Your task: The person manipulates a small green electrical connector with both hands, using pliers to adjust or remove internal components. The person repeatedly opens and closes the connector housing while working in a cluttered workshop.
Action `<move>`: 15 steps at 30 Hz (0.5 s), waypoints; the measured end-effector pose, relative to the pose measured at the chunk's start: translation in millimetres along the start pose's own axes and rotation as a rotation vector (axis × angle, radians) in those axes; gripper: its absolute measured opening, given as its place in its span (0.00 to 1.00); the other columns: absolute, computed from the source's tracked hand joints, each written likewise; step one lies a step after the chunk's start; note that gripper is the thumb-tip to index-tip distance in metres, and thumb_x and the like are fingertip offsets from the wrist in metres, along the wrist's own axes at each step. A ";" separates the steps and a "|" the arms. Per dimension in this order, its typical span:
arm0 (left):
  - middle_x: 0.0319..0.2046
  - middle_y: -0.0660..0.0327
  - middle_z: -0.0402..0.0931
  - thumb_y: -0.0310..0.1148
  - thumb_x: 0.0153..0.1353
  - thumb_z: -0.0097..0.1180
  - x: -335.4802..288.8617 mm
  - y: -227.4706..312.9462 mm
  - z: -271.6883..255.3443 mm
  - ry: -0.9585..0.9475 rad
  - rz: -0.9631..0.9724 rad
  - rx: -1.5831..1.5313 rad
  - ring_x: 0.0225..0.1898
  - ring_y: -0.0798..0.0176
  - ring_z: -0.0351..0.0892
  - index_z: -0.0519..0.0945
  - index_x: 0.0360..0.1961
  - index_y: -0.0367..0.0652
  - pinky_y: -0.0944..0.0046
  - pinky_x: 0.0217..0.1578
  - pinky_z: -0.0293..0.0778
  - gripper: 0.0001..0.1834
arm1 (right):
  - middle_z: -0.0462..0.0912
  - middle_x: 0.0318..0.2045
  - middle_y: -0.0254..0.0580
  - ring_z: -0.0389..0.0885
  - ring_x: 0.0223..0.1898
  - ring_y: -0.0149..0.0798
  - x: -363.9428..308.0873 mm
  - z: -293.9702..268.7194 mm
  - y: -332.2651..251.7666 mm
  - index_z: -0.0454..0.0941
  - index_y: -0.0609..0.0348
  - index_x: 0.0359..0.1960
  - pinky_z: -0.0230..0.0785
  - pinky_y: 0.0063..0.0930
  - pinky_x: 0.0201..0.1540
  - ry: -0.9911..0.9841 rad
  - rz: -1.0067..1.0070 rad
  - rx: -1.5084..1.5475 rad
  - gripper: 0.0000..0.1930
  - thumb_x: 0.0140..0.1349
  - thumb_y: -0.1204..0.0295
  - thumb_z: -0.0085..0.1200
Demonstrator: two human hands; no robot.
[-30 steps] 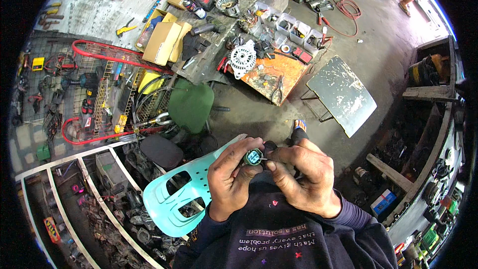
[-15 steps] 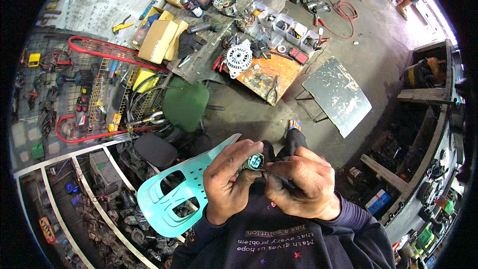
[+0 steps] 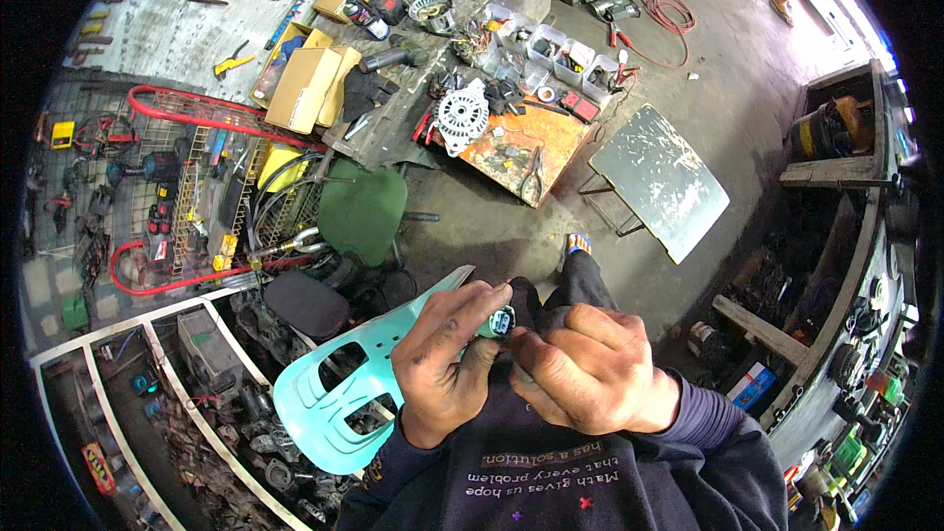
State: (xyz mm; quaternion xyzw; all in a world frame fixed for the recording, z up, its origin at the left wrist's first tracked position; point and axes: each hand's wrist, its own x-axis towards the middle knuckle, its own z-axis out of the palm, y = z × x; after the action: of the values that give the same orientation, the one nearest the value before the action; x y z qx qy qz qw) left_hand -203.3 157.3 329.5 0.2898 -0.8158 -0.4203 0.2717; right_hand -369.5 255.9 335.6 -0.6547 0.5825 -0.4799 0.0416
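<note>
The small teal plug (image 3: 500,322) sits pinched in my left hand (image 3: 444,369), chest-high; my right hand (image 3: 590,369) picks at it, fingers curled. A slip could drop it onto the cluttered floor (image 3: 511,236).

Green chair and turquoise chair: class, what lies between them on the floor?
In the head view, a dark round seat and tangled scrap lie between the green chair and the turquoise chair.
</note>
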 end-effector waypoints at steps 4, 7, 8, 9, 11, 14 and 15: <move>0.45 0.48 0.85 0.23 0.51 0.70 9.3 -0.4 -4.6 -0.100 0.085 0.038 0.45 0.49 0.86 0.87 0.53 0.39 0.57 0.48 0.80 0.25 | 0.69 0.21 0.39 0.71 0.22 0.44 -5.5 1.5 12.2 0.72 0.57 0.30 0.70 0.38 0.24 -0.121 0.089 0.255 0.13 0.50 0.75 0.66; 0.45 0.48 0.86 0.16 0.42 0.69 14.1 3.6 -9.6 -0.168 0.091 0.021 0.45 0.49 0.86 0.87 0.52 0.37 0.56 0.49 0.80 0.30 | 0.80 0.22 0.40 0.78 0.20 0.41 -8.3 9.4 12.7 0.79 0.62 0.34 0.70 0.34 0.22 -0.025 0.269 0.471 0.10 0.50 0.80 0.66; 0.43 0.48 0.86 0.18 0.46 0.68 14.4 4.1 -9.5 -0.143 0.103 -0.002 0.44 0.50 0.86 0.87 0.51 0.35 0.57 0.48 0.80 0.26 | 0.80 0.23 0.41 0.78 0.19 0.41 -5.1 7.3 5.6 0.79 0.63 0.34 0.70 0.34 0.22 -0.004 0.345 0.524 0.09 0.51 0.81 0.65; 0.42 0.48 0.86 0.19 0.50 0.67 16.2 3.4 -10.2 -0.118 0.118 -0.023 0.43 0.51 0.86 0.86 0.50 0.33 0.58 0.47 0.80 0.22 | 0.81 0.23 0.42 0.78 0.19 0.41 -2.9 6.6 0.9 0.78 0.63 0.34 0.70 0.33 0.22 0.021 0.418 0.577 0.08 0.52 0.81 0.64; 0.40 0.48 0.86 0.18 0.52 0.63 17.0 1.3 -6.8 -0.058 0.146 -0.094 0.40 0.54 0.86 0.86 0.48 0.31 0.60 0.45 0.80 0.19 | 0.81 0.24 0.42 0.77 0.17 0.40 -3.8 5.8 -2.6 0.78 0.64 0.34 0.70 0.33 0.21 0.081 0.368 0.533 0.08 0.53 0.81 0.63; 0.44 0.49 0.87 0.15 0.45 0.67 11.5 3.1 -4.5 -0.059 0.093 -0.145 0.45 0.51 0.87 0.87 0.52 0.36 0.56 0.50 0.79 0.27 | 0.79 0.23 0.43 0.75 0.17 0.41 -2.1 0.0 -3.8 0.77 0.64 0.33 0.68 0.35 0.20 0.098 0.272 0.395 0.09 0.50 0.81 0.64; 0.44 0.49 0.87 0.20 0.50 0.70 9.3 1.8 0.2 -0.044 0.060 -0.202 0.45 0.51 0.87 0.86 0.53 0.35 0.54 0.52 0.78 0.24 | 0.75 0.21 0.43 0.74 0.18 0.44 -5.0 -1.2 -5.4 0.76 0.63 0.32 0.67 0.38 0.20 0.098 0.265 0.356 0.10 0.49 0.80 0.65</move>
State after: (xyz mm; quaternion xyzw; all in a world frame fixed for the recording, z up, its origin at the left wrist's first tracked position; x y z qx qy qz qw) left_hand -210.3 151.8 332.7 0.2270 -0.7833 -0.4984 0.2942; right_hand -365.8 262.2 336.7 -0.5307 0.5708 -0.5968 0.1908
